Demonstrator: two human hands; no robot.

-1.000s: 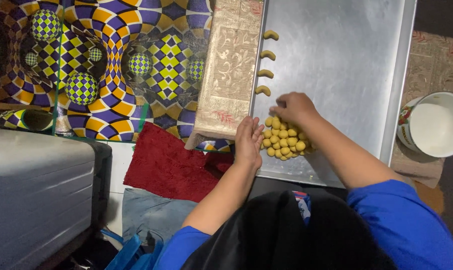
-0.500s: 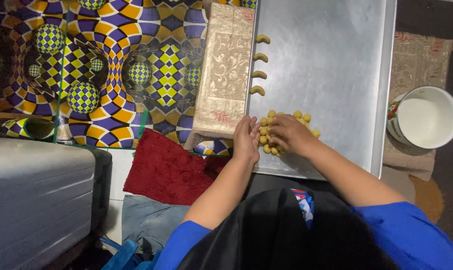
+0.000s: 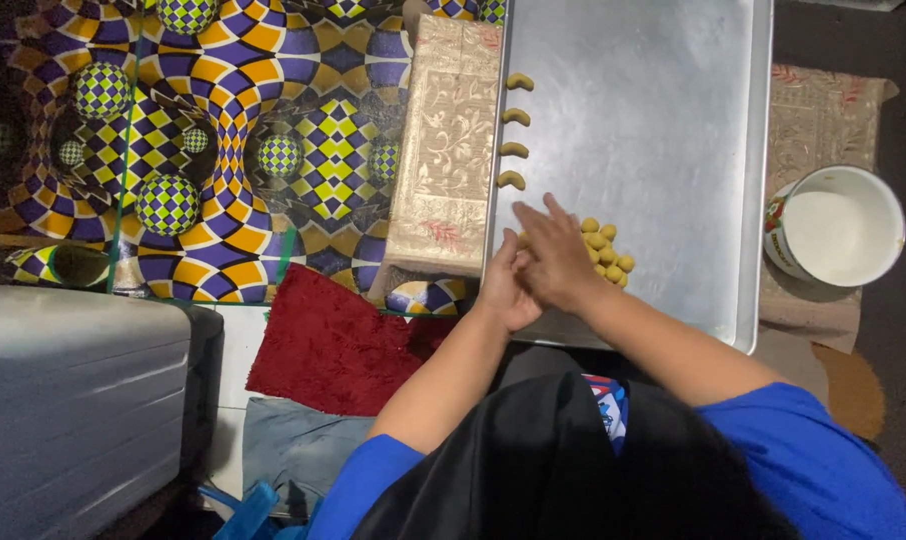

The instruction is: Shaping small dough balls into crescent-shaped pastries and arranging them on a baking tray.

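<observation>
Dough work fills the head view, the only one here. The left hand (image 3: pixel 506 292) and right hand (image 3: pixel 555 262) meet over the near left corner of a big metal tray (image 3: pixel 663 110). The right lies flat on top, fingers straight and slightly fanned toward 11 o'clock. The left sits under it, palm up, mostly covered. Whether a piece of dough is pressed between the palms cannot be told, as the right hand hides the gap.

By the look of it, the step in hand is rolling a piece between the two palms.

A heap of small yellow dough balls (image 3: pixel 609 256) lies on the tray at 3 o'clock from the right hand, touching its far edge and partly tucked beneath it. At 12 o'clock from the hands, four curved dough pieces (image 3: pixel 514 117) stand in a column along the tray's left rim, each apart from the next. The lowest one sits near the right fingertips.

As a judgement, the next move calls for light, even pressure so the piece keeps its shape. It also calls for a bare spot on the tray below that column, just ahead of the fingers.

A white bowl (image 3: pixel 839 226) rests off the tray at 3 o'clock, well apart. A gold patterned cloth (image 3: pixel 448 150) lies beside the tray at 10 o'clock, and a red mat (image 3: pixel 333 345) at 8 o'clock.
</observation>
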